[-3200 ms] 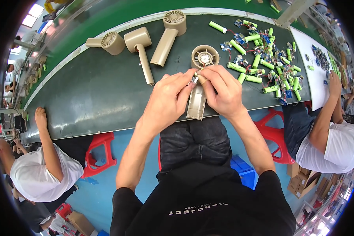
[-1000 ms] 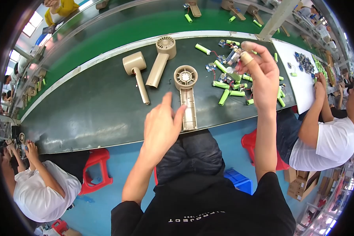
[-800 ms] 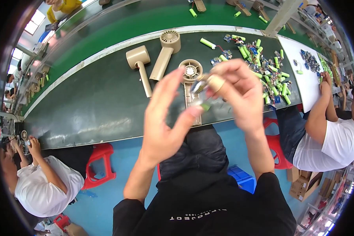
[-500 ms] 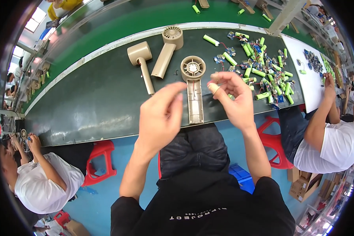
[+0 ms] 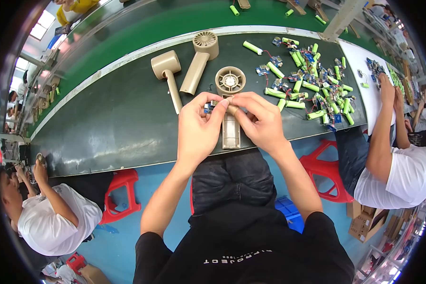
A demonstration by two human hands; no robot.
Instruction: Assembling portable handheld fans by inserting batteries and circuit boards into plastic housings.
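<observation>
Two hands (image 5: 199, 128) (image 5: 260, 122) meet over one open fan (image 5: 230, 79), holding one circuit board (image 5: 208, 107).

A factory: workers (image 5: 54, 220) line a long workbench (image 5: 110, 120).

You have bright, fairly even light over the dark tabletop (image 5: 118, 113), with a pale, streaky glare across its left part. The window (image 5: 44, 20) at upper left washes out to near white. Your left hand (image 5: 199, 127) and right hand (image 5: 260, 122) look reasonably crisp, while your black shirt (image 5: 241, 227) swallows shadow detail. Toward the rim the lens distorts hard — the tabletop's edges bow, small background shapes turn soft, and the corners are black.
</observation>
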